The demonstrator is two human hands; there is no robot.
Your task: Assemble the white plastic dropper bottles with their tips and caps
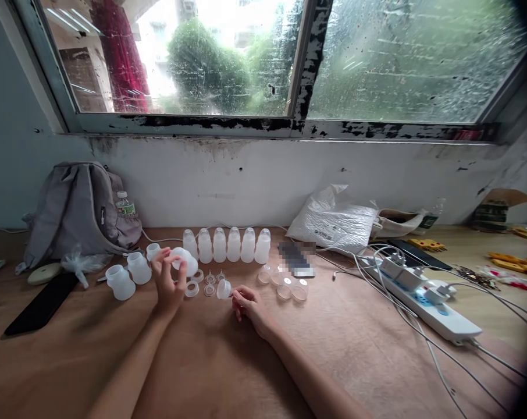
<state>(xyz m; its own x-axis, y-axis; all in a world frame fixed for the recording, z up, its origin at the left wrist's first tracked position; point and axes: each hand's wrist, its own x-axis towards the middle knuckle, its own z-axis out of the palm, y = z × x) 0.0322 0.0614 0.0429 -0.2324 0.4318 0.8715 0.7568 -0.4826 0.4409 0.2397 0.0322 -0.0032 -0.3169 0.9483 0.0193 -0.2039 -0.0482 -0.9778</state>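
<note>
My left hand (170, 282) is raised above the table, its fingers closed round a translucent white baby bottle body (185, 263) that lies tilted in the grip. Between the thumb and fingers of my right hand (251, 309) is a small translucent bottle collar (224, 289), ribbed at the side; whether a teat sits in it I cannot tell. Loose collar rings (191, 289) and clear teats (209, 290) lie between the hands. Several capped baby bottles (234, 245) stand in a row behind. Uncapped bottle bodies (121, 283) stand left of my left hand.
Clear round caps (284, 291) lie right of my right hand, near a phone (297, 259). A power strip (429, 299) with trailing cables takes up the right side. A grey backpack (78, 209), black case (41, 305) and silver mailing bag (333, 221) border the work area.
</note>
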